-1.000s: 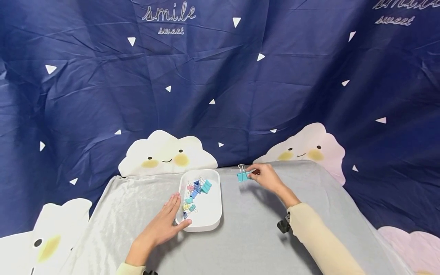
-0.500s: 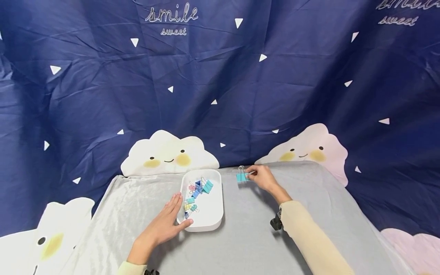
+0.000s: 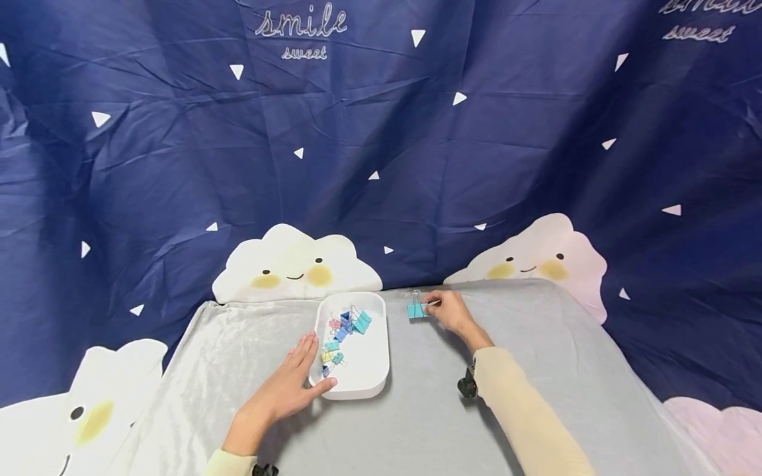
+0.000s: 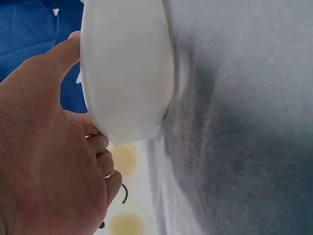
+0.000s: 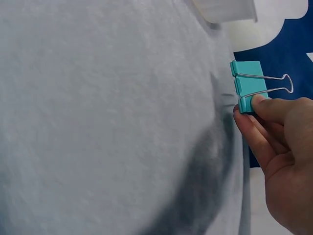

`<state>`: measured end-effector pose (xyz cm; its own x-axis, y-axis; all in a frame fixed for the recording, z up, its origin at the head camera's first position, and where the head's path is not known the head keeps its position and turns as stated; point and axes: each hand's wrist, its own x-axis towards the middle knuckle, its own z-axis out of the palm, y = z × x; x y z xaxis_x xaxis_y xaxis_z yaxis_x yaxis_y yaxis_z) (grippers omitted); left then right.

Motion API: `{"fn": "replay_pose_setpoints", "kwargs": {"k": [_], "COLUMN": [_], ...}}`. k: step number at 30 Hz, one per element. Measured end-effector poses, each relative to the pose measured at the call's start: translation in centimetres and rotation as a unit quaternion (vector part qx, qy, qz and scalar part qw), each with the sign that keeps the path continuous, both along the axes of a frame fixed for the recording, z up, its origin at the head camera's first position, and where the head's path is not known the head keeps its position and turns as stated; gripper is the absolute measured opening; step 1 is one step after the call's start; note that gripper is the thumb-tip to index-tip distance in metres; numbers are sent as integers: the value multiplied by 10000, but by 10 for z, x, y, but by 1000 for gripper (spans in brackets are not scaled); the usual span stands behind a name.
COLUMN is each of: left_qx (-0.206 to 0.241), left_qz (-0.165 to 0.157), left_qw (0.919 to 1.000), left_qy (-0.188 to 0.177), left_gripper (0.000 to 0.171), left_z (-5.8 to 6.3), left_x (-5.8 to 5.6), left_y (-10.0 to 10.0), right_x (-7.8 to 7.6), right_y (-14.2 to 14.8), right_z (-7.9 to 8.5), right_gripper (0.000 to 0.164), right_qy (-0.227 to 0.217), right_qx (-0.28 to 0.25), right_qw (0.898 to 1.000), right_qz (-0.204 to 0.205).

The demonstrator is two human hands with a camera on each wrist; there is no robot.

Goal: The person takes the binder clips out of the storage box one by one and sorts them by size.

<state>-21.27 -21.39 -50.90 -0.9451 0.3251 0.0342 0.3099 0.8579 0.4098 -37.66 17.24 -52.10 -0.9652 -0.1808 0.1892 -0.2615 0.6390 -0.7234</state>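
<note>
A large turquoise binder clip [image 3: 415, 311] is pinched by its right end between the thumb and fingers of my right hand [image 3: 452, 312]. In the right wrist view, the clip [image 5: 249, 78] has its wire handles pointing right, toward the backdrop. My left hand [image 3: 284, 390] rests against the left side of a white plastic tray [image 3: 366, 360], fingers along the rim and thumb at the near corner. Several binder clips [image 3: 345, 326] in turquoise, blue, pink and yellow lie in the tray's left half. The left wrist view shows only the tray's outer wall [image 4: 129, 73], not its contents.
A grey cloth [image 3: 417, 410] covers the table, its back edge just behind the held clip. Behind it hangs a dark blue backdrop [image 3: 381, 132] printed with clouds and triangles. The tray stands to the left of the held clip.
My right hand has moved slightly left and down, still holding the turquoise clip. The left hand stays at the tray. The whole head view has shifted a little to the right.
</note>
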Motion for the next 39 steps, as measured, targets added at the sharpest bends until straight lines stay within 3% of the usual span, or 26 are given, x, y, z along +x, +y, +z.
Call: {"fn": "replay_pose_setpoints", "kwargs": {"k": [13, 22, 29, 39], "left_qx": [49, 31, 63, 47], "left_qz": [18, 23, 35, 26], "left_qw": [10000, 10000, 9999, 10000], "left_qy": [-37, -76, -91, -73], "left_gripper": [104, 104, 104, 104], "left_z": [0, 0, -1, -1], "left_x": [0, 0, 0, 0], "left_y": [1, 1, 1, 0], "right_x": [0, 1, 1, 1], "right_y": [-7, -9, -9, -8], "right_z": [-15, -19, -19, -21], "right_gripper": [14, 19, 23, 22], "right_qy": [275, 208, -6, 52], "right_qx": [273, 823, 831, 836], "right_qw": [9991, 9962, 9965, 9964], "right_qz": [-152, -184, -130, -155]}}
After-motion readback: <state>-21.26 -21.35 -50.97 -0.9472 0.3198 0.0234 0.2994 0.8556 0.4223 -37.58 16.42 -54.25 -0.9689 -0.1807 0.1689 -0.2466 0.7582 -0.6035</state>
